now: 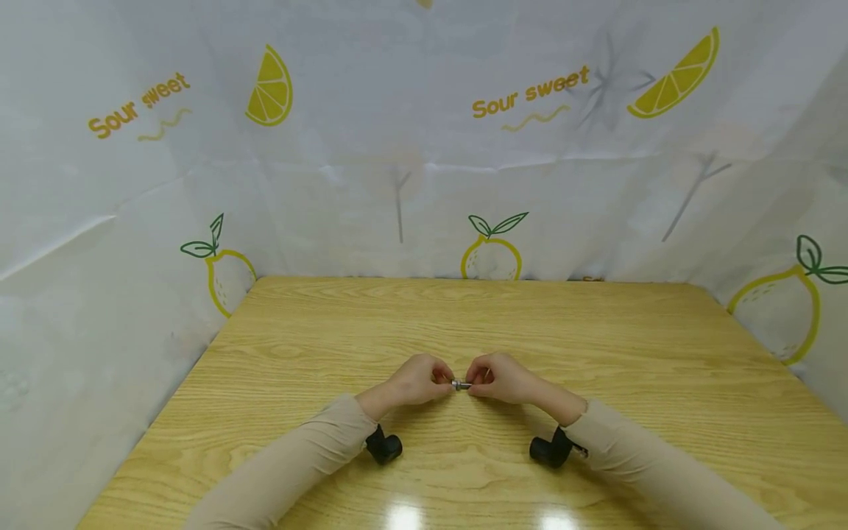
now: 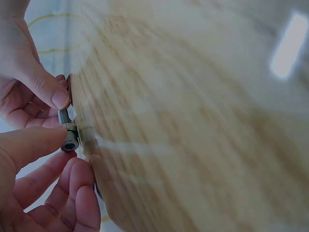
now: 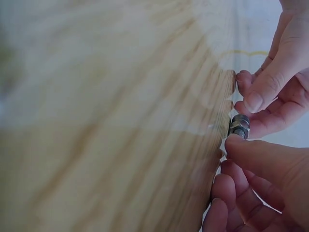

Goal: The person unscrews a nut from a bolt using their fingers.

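Observation:
Over the middle of the wooden table (image 1: 596, 346) my two hands meet around a small metal bolt (image 1: 461, 384). My left hand (image 1: 437, 380) pinches the socket head of the bolt (image 2: 70, 143) between thumb and fingers. My right hand (image 1: 478, 379) pinches the other, threaded end, where a hex nut (image 3: 239, 126) sits on the shaft. In the left wrist view the threaded shaft (image 2: 63, 116) runs up to the right hand's thumb (image 2: 50, 92). The bolt is held just above the tabletop. Both hands' other fingers are curled in.
A white cloth printed with lemons and "Sour sweet" (image 1: 530, 92) walls the table at the back and on both sides. Black wrist cameras (image 1: 384, 446) (image 1: 550, 450) sit under both beige sleeves. Ceiling lights glare on the near table edge (image 1: 404, 515).

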A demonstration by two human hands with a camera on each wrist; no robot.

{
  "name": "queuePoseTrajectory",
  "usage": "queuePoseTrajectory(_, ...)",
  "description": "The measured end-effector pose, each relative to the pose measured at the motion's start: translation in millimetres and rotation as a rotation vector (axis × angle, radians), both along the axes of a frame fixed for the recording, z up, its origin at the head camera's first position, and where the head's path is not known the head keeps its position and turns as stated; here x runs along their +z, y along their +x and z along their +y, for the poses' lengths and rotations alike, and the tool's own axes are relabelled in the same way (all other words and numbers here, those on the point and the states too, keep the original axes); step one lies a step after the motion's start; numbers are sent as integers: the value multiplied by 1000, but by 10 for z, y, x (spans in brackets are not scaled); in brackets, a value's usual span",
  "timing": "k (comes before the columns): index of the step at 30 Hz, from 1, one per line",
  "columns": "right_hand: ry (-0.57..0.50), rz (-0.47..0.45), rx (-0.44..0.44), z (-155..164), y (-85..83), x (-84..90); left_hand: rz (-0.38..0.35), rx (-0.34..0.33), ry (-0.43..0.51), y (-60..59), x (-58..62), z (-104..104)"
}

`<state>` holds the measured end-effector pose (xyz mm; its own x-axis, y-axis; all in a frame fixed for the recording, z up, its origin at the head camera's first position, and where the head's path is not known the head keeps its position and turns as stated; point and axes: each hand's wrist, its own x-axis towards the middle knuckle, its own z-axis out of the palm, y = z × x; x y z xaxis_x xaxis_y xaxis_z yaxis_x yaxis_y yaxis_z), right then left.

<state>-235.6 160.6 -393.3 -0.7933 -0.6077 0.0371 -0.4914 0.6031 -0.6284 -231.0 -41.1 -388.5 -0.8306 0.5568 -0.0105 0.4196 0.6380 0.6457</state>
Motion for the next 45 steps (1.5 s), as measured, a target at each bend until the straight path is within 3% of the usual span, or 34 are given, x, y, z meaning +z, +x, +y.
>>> queuePoseTrajectory(12,43,47,8,-16,4,-15,30,11,-17,26,-5,29)
queuePoseTrajectory(19,24,37,-4,-2,6,59,-10,37,13,19,51,4)
queuePoseTrajectory(35,-39,96,-31,-6,10,377,-125,129,279,-21,195,-69)
queuePoseTrajectory(45,-85,124,-75,-43,36,507,-151,144,452,-36,278,-134)
